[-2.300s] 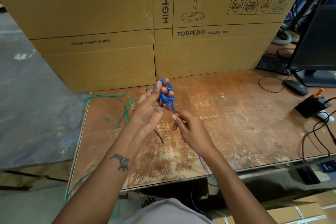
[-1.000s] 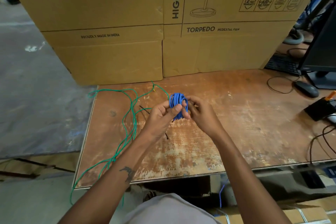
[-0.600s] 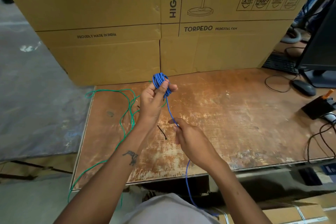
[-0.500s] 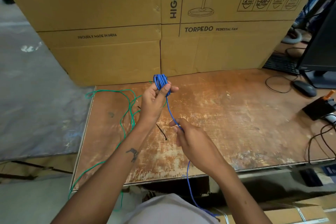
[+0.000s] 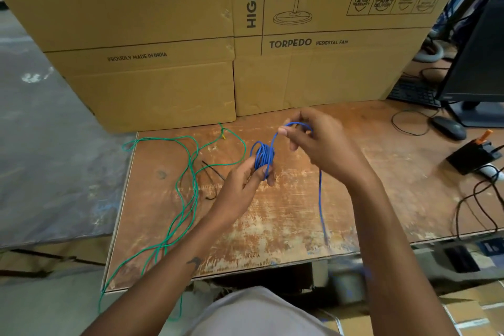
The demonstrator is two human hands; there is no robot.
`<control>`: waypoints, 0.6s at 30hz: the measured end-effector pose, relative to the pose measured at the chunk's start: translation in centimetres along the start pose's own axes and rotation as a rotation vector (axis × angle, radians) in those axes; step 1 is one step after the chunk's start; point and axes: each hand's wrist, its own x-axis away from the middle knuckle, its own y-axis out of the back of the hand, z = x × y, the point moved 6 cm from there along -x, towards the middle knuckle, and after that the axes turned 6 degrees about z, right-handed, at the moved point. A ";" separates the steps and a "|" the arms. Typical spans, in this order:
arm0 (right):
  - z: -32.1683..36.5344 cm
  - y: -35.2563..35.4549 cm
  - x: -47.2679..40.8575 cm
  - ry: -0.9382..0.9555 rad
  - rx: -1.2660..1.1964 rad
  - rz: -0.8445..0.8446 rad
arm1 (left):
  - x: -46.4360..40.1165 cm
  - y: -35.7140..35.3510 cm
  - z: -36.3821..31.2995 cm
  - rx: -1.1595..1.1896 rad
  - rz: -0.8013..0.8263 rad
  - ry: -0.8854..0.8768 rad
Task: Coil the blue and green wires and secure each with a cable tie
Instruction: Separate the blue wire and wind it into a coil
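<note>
Two wires on a worn wooden worktop (image 5: 354,185): green wire (image 5: 188,194), loose and uncoiled, runs lengthwise from the far left corner toward the near edge and drops over it, with black cable ties (image 5: 211,174) lying just beside it. Blue wire (image 5: 263,157), a small coil standing upright above the worktop's middle, is pinched at its lower end in the grip of the left hand (image 5: 242,185). Right hand (image 5: 319,144) pinches the strand arching out of the coil's top, the free tail hanging down toward the near edge.

Blue wire (image 5: 262,156) (green wire (image 5: 188,188) alongside)
</note>
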 end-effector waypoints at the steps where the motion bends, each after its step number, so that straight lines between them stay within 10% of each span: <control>1: -0.6 0.1 -1.0 0.016 -0.047 -0.014 | 0.3 -0.3 -0.1 0.030 0.003 0.001; 18: -6.3 -9.5 -0.2 0.041 -0.164 -0.054 | -0.3 1.3 -2.1 0.534 -0.150 -0.009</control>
